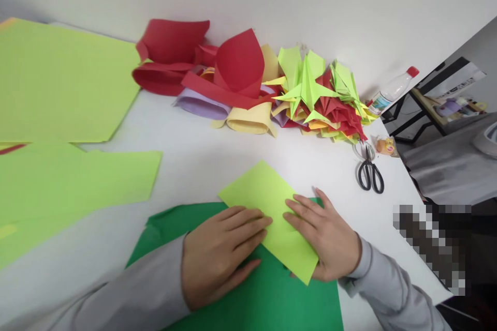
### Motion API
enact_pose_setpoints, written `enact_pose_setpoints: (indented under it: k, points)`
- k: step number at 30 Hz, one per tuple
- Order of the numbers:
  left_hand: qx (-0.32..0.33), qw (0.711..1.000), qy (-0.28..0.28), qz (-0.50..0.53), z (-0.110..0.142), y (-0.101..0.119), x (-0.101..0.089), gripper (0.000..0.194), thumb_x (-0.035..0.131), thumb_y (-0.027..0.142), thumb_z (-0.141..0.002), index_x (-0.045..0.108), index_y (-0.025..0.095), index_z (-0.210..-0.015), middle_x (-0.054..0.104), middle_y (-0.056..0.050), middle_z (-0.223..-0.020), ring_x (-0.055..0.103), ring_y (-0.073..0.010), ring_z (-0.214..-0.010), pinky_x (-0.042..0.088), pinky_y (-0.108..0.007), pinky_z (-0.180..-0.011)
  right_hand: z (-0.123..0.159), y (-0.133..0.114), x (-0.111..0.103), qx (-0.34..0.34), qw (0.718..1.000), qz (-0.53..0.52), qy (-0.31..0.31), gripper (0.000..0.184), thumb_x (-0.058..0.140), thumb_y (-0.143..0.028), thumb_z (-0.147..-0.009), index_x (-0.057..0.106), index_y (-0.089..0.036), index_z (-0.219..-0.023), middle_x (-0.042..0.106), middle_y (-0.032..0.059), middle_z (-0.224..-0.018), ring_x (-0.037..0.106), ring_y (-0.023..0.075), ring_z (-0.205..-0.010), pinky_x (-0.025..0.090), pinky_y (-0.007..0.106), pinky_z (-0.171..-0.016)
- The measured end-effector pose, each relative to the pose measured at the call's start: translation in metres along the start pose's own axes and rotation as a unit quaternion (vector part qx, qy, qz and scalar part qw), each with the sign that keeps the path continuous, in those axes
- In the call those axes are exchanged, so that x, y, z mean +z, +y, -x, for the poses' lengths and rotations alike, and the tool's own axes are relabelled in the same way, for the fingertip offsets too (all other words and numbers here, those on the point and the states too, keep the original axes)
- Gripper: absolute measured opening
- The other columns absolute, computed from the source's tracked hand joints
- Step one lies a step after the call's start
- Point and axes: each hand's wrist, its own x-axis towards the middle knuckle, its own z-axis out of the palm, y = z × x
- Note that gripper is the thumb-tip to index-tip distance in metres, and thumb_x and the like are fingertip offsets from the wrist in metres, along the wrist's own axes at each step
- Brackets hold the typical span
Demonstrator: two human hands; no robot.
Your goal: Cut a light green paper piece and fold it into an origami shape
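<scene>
A light green sheet of paper lies slantwise under both hands, over a larger dark green sheet. My left hand rests with straight fingers, their tips on the light green sheet and the thumb out over the dark green one. At the sheet's right side, my right hand has its fingers spread on top, while its thumb passes beneath the edge, so the paper is between them.
Large light green sheets cover the table's left. Along the wall lie rolled red papers and a heap of folded paper stars. Black-handled scissors, a wrapped snack and a plastic bottle are at right, near the table edge.
</scene>
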Motion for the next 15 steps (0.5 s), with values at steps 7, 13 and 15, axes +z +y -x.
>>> enact_pose_setpoints:
  k: [7,13,15]
  points:
    - [-0.026,0.999,0.006,0.038,0.008,0.004,0.003,0.034,0.047,0.020,-0.084,0.062,0.016,-0.115,0.067,-0.015,-0.116,0.056,-0.0299,-0.114,0.044,-0.048,-0.096,0.006,-0.003,0.001,-0.017,0.989,-0.041,0.139,0.036,0.048,-0.036,-0.089,0.054,-0.015,-0.118,0.066,0.0131,-0.109,0.056,0.0249,-0.109,0.035,0.046,-0.099]
    - [-0.034,0.997,0.019,0.065,0.008,0.012,0.005,0.035,0.047,0.020,-0.084,0.061,0.017,-0.116,0.069,-0.014,-0.113,0.057,-0.0279,-0.113,0.044,-0.046,-0.098,0.002,-0.012,0.008,0.145,0.965,-0.087,0.200,0.035,0.047,-0.040,-0.093,0.053,-0.019,-0.066,0.054,0.0008,-0.057,0.050,0.0135,-0.054,0.038,0.025,-0.052]
    - [-0.031,0.997,0.030,0.065,0.008,0.013,0.005,0.034,0.046,0.019,-0.086,0.061,0.016,-0.116,0.070,-0.014,-0.112,0.058,-0.0272,-0.112,0.045,-0.045,-0.097,-0.001,-0.011,0.012,0.197,0.960,-0.070,0.189,0.040,0.044,-0.045,-0.094,0.049,-0.020,-0.063,0.050,-0.0006,-0.054,0.048,0.0126,-0.050,0.035,0.024,-0.049]
